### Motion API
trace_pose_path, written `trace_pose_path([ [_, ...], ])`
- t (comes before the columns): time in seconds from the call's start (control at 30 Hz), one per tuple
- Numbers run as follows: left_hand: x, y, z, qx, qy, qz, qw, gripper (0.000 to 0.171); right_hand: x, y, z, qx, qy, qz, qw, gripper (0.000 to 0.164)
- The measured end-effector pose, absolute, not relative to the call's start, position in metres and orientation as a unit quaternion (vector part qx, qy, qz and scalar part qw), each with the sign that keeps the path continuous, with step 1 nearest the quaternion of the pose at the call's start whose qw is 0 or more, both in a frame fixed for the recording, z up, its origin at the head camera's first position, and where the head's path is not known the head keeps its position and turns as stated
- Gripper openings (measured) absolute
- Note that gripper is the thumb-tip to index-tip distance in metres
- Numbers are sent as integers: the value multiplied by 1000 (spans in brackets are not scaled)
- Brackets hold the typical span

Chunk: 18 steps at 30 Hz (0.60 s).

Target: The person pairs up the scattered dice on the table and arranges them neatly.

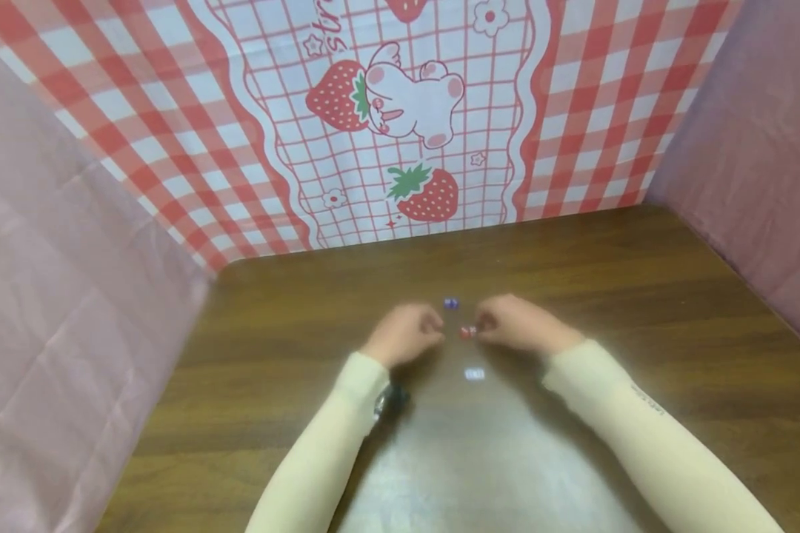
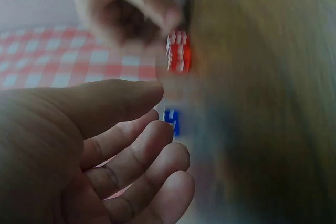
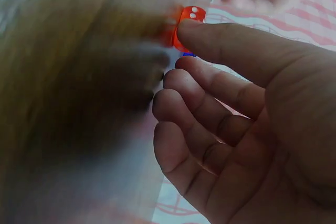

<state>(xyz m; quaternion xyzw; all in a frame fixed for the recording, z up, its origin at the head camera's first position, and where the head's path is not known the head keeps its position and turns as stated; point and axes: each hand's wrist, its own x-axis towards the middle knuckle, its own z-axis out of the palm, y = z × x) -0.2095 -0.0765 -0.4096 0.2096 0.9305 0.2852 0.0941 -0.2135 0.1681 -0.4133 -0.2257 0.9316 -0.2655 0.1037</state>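
The left hand (image 1: 405,334) rests on the wooden table (image 1: 640,296) with its fingers loosely curled and nothing between them. In the left wrist view its fingertips (image 2: 163,135) lie just beside a blue die (image 2: 171,120), apart from it as far as the blur lets one judge.

Just right of that hand lies the red die (image 1: 467,332), between the two hands. The right hand (image 1: 516,326) is at it: in the right wrist view the thumb tip (image 3: 191,32) touches the red die (image 3: 185,22), while the other fingers curl below and beside it (whether one presses the far face cannot be told, so a real pinch is not certain).

In the head view the blue die (image 1: 450,303) sits on the table just beyond the gap between the hands, and a pale die (image 1: 474,374) lies nearer the person, below the red one. Nothing lies between the hands and the red die.

The red die is translucent with white pips, two of them showing on one face.
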Motion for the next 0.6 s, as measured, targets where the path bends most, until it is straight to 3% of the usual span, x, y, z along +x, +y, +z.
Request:
trace_pose_path([
  [0.33, -213, -55, -424, 231, 928, 278, 92, 27, -217, 160, -415, -221, 934, -261, 104, 10],
  [0.6, -216, -50, -425, 241, 929, 269, 81, 18, -217, 151, -417, -235, 929, -267, 101, 8],
])
